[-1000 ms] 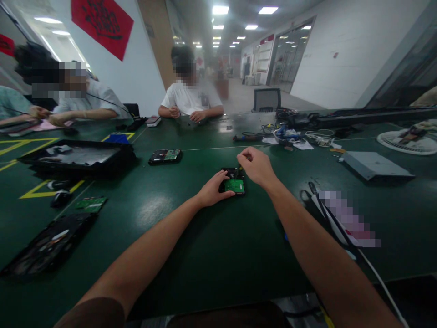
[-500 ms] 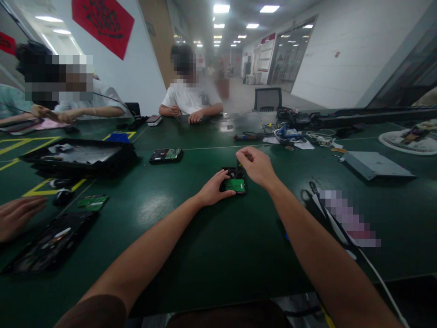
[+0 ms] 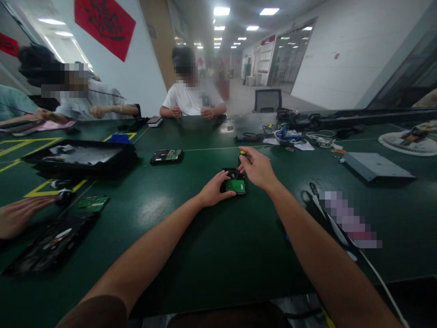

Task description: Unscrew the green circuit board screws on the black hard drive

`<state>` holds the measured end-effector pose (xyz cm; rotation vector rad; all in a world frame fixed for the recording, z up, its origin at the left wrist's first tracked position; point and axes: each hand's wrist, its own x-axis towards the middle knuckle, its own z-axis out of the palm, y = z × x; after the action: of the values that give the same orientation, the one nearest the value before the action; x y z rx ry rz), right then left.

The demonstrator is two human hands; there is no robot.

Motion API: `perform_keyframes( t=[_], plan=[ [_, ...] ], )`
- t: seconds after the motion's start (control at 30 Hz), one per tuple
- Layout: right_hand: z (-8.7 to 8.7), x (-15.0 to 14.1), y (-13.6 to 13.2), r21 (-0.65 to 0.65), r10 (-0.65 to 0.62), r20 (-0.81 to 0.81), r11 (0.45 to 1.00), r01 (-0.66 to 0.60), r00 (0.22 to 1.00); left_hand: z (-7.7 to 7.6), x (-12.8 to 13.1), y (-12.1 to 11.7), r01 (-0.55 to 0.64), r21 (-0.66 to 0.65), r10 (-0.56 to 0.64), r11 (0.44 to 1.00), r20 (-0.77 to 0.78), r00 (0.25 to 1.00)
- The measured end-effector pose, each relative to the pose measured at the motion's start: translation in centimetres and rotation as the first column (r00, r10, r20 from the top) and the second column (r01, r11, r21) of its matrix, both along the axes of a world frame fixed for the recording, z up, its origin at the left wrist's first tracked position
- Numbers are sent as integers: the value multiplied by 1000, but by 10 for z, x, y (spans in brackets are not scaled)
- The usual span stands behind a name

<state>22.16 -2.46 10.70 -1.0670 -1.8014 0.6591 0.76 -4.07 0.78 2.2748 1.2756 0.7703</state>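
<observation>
On the green table lies a hard drive (image 3: 236,186) with a green circuit board on its upper face. My left hand (image 3: 214,190) grips its left side, the thumb along the near edge and the fingers over the far part. Above the drive, my right hand (image 3: 257,169) pinches a small screwdriver (image 3: 241,158) with a dark handle and a yellow top. The screwdriver stands roughly upright, its shaft pointing down at the drive's far part. Whether its tip sits in a screw is too small to tell.
Another hard drive (image 3: 167,156) lies to the left, near a black tray (image 3: 80,157). A dark opened casing (image 3: 51,243) and a green circuit board (image 3: 93,203) are nearer. A co-worker's hand (image 3: 23,216) reaches in at left. A grey metal box (image 3: 377,166) and cables (image 3: 290,134) lie right.
My right fingers have shifted on the screwdriver, and its yellow top now shows above them. My left hand keeps its hold on the drive. A co-worker's hand has come in from the left.
</observation>
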Motion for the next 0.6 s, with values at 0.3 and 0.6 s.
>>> perform_keyframes(
  t=[0.3,0.6],
  plan=[
    [-5,1,-2,401,-267,246,903,153,932,1,0,0,4,3,-4,1000,-14,1000],
    [-19,-5,-2,400,-224,245,910,112,943,2,-1,0,9,16,-9,1000,-15,1000]
  ],
)
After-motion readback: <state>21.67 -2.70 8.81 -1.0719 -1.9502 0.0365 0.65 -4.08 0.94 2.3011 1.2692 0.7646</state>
